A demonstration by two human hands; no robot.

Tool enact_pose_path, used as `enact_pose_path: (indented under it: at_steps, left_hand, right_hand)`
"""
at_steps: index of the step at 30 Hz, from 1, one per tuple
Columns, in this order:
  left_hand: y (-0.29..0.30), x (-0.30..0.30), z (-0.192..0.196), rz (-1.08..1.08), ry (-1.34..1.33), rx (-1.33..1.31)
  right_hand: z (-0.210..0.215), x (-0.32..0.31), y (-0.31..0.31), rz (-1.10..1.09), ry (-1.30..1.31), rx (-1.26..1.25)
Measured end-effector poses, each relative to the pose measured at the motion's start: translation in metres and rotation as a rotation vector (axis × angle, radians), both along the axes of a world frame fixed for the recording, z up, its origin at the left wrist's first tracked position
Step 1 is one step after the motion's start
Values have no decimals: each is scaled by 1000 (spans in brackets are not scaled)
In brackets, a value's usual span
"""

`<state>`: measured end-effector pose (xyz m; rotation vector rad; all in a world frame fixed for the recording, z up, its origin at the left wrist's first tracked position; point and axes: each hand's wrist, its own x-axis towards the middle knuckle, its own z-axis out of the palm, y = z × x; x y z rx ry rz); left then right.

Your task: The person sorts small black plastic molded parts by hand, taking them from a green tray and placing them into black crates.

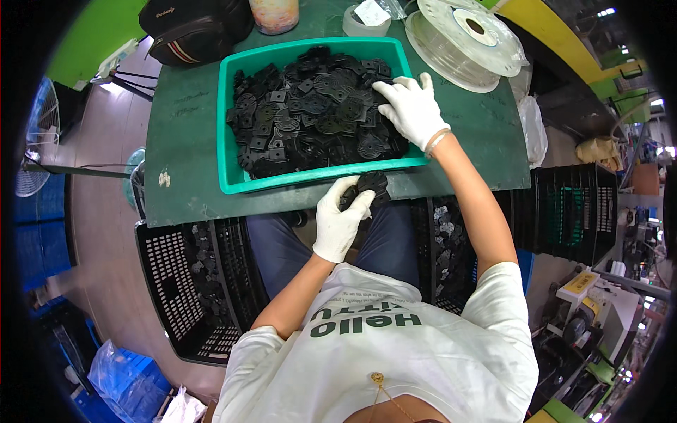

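A green plastic tray (224, 134) on the table holds a heap of flat black plastic parts (310, 106), several with rounded ends and small square tabs. My left hand (336, 224), in a white glove, is closed on a black plastic part (374, 186) just in front of the tray's near rim. Over the tray's right side, my white-gloved right hand (412, 109) has its fingers spread. Its fingertips are at the edge of the heap, and I see nothing held between them.
On the green table (187, 141) stand a black bag (194, 32), a patterned container (275, 14), a roll of clear tape (367, 25) and a large clear spool (465, 42). Black crates (176, 282) with more parts flank my legs. Stacked black crates (571, 211) stand at right.
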<state>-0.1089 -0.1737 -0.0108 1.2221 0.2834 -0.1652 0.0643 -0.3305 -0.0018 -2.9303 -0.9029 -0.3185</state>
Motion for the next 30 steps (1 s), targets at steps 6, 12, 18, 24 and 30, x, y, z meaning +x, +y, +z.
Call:
enact_pose_path:
  at_steps: [6,12,18,24,30]
  left_hand:
    - [-2,-2,7,25,-9,11]
    - [2,-3,9,51,-41,-14]
    - [5,-6,15,60,-96,-22]
    - [-9,-9,10,-4,-117,-13]
    - [-16,-13,5,-52,-86,-73]
  right_hand:
    - [-5,5,7,-117,55,-23]
    - [12,-32,2,-115,-83,231]
    - [24,-127,3,-364,648,1207]
    - [10,-180,10,-261,755,1490]
    - [-5,-192,-12,-379,717,1595]
